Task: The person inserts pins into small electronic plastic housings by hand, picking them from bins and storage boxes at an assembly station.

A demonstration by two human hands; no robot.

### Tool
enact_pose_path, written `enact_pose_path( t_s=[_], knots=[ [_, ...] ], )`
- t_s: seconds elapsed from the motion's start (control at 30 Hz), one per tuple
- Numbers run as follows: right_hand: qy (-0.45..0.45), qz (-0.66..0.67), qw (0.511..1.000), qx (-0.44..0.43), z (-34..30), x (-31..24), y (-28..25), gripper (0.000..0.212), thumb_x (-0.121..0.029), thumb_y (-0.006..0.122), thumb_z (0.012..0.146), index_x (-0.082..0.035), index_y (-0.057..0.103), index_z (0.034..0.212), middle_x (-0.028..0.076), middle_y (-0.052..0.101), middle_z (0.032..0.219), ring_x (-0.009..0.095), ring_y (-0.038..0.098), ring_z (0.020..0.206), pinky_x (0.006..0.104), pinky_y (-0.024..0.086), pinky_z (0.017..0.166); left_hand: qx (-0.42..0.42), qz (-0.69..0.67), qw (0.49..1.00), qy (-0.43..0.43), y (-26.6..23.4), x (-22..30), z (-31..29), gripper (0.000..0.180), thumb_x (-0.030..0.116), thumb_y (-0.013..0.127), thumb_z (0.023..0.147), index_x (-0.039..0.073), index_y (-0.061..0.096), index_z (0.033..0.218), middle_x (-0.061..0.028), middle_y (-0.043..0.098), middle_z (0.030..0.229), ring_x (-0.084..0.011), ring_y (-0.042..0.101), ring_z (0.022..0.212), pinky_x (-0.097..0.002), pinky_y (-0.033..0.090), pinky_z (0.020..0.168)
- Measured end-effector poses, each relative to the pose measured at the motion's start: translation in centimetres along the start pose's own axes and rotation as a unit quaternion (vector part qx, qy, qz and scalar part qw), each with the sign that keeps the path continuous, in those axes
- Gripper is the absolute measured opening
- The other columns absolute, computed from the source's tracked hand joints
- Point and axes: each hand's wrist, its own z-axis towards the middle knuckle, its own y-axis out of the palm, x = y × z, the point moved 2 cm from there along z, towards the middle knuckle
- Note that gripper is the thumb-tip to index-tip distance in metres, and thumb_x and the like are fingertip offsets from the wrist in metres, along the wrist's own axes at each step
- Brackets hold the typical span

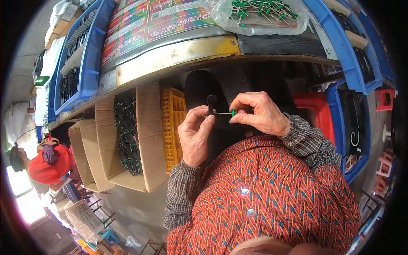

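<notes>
- Bench [178, 57]: crosses ahead of you; its far side is cut off by the upper edge.
- Carton [154, 140]: stands open below the bench, to your left; dark pieces [126, 131] with green ends fill it, too tangled to separate by eye.
- Left bin [91, 83]: blue, on the bench; its dark contents are hard to identify.
- Right bin [346, 46]: blue, cut off by the upper edge.
- Card [159, 29]: multicoloured, on the bench; large lettering and pale label panels repeat across it. The smallest print is illegible.
- Yellow crate [170, 127]: beside the carton, partly hidden behind your left hand.
- Bag [219, 15]: clear plastic, on the bench, holding loose green-headed pins; upper part cut off.
- Right hand [260, 114]: thumb and fingers pinch the pin at its green head.
- Left hand [195, 136]: thumb and fingers grip the black part; they hide its lower portion.
- Black part [211, 102]: upright, in front of your torso.
- Pin [222, 113]: level between your hands, tip at the black part; whether it is inserted cannot be told.
</notes>
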Motion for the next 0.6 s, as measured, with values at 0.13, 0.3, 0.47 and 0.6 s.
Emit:
enact_pose_path(
  t_s=[0.13,0.3,0.47,0.6],
  knots=[
    [0.004,-0.004,1.000,0.003,0.09,0.11,-0.02,0.020,-0.011,0.074,0.075,0.002,0.060,0.083,0.007,0.057,0.066,0.011,0.054,0.059,0.0273,0.043,0.055,0.015,0.054,0.997,0.057,-0.48,-0.06,0.23,0.019,0.006,0.066,0.086,-0.001,0.064,0.103,-0.0036,0.064,0.094,-0.0081,0.055,0.079,-0.0224,0.044,0.070],
    [-0.005,-0.007,1.000,0.006,0.38,0.34,0.01,0.020,-0.010,0.074,0.075,0.002,0.060,0.083,0.006,0.056,0.067,0.011,0.054,0.059,0.0273,0.043,0.055,0.025,0.003,1.000,-0.010,-0.16,0.54,0.48,0.019,0.005,0.065,0.086,0.000,0.064,0.105,-0.0032,0.066,0.088,-0.0061,0.054,0.071,-0.0189,0.042,0.060],
    [-0.011,-0.016,1.000,0.006,0.42,0.22,-0.01,0.020,-0.010,0.074,0.075,0.002,0.060,0.083,0.006,0.056,0.067,0.011,0.054,0.060,0.0276,0.043,0.055,-0.001,-0.025,0.998,-0.049,-0.25,0.53,0.53,0.018,0.005,0.064,0.087,-0.001,0.062,0.105,-0.0063,0.066,0.086,-0.0056,0.051,0.058,-0.0174,0.038,0.049],
    [-0.018,-0.014,1.000,0.004,0.43,0.26,0.01,0.021,-0.011,0.074,0.075,0.002,0.060,0.083,0.007,0.056,0.067,0.012,0.054,0.060,0.0282,0.043,0.055,-0.003,-0.059,0.997,-0.051,0.04,0.69,0.53,0.015,0.005,0.063,0.088,-0.002,0.060,0.101,-0.0082,0.066,0.085,-0.0057,0.049,0.052,-0.0180,0.036,0.044]
  ],
)
